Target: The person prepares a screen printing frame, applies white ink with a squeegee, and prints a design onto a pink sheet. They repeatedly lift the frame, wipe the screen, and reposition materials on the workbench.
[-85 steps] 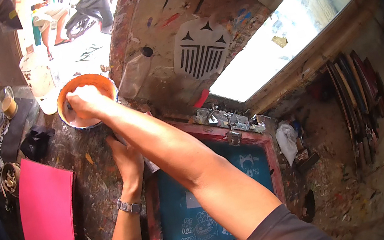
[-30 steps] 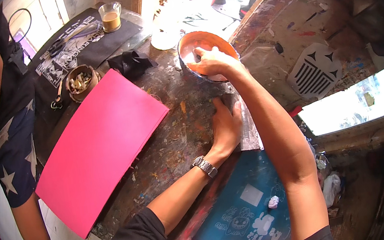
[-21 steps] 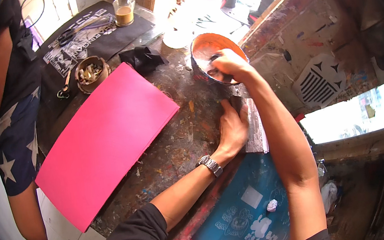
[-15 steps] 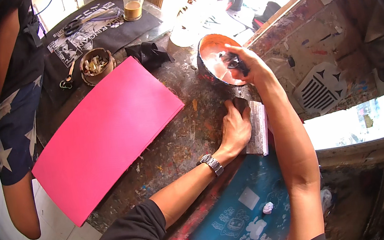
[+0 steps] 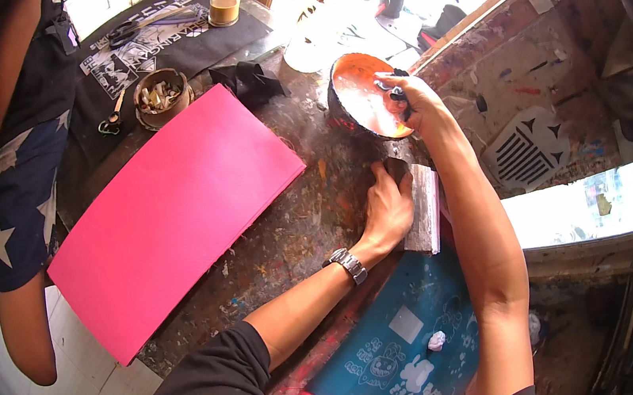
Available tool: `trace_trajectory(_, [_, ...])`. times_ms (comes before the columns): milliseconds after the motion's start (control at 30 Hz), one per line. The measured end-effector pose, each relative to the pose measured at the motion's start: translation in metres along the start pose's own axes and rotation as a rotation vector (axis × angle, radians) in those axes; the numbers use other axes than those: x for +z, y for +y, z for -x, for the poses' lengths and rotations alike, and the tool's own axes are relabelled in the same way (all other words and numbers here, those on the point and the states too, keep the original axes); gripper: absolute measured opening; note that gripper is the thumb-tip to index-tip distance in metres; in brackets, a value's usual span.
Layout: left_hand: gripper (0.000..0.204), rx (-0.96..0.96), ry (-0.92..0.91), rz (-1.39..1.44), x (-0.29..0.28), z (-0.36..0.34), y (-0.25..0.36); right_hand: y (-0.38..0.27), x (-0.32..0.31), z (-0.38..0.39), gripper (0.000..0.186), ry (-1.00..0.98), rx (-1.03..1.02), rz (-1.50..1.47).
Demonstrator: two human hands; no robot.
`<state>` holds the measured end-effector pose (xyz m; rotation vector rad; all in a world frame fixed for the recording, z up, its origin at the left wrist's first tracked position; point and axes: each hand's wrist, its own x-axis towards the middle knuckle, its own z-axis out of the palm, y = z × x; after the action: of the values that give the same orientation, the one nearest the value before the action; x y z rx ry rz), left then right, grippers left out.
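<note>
My right hand (image 5: 420,104) grips a dark, paint-smeared object (image 5: 396,95) at the right inner side of an orange bowl (image 5: 350,89) with pale liquid inside; I cannot make out the object. Below the bowl, my left hand (image 5: 386,208) is wrapped round the dark end of a paint-crusted squeegee (image 5: 424,211). Left of it lie pink sheets (image 5: 175,216) on the paint-stained table (image 5: 277,259). Under my forearms is a red-framed screen (image 5: 377,325) with teal mesh, white designs and a crumpled scrap (image 5: 436,341).
At far left a person (image 5: 17,197) in star-patterned shorts is beside the table. Behind the sheets are a glass of drink (image 5: 223,8), a pot of stubs (image 5: 159,94), scissors and black cloth (image 5: 246,85). An upright stained board (image 5: 525,82) stands at right, near the bright opening.
The view has swung left since the earliest frame. My right hand has turned at the bowl's right side, bringing the dark object into sight. My left hand stays on the squeegee.
</note>
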<state>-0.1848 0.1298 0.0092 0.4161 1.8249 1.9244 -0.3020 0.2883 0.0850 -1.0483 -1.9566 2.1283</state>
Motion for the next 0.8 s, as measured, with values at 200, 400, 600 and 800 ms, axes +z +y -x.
trace_trajectory(200, [0.05, 0.049, 0.016, -0.026, 0.006, 0.002, -0.002, -0.001, 0.015, 0.001, 0.033, 0.161, -0.095, -0.066])
trace_trajectory(400, [0.051, 0.053, 0.016, -0.023, 0.005, 0.0, -0.005, -0.015, 0.03, 0.011, 0.052, 0.319, -0.05, 0.053])
trace_trajectory(600, [0.061, -0.072, -0.073, 0.01, -0.002, 0.001, 0.006, 0.0, 0.028, -0.001, 0.041, 0.31, -0.195, 0.195])
trace_trajectory(800, [0.052, -0.101, -0.048, 0.004, -0.004, 0.002, 0.013, -0.01, 0.032, 0.008, 0.037, 0.417, -0.335, 0.359])
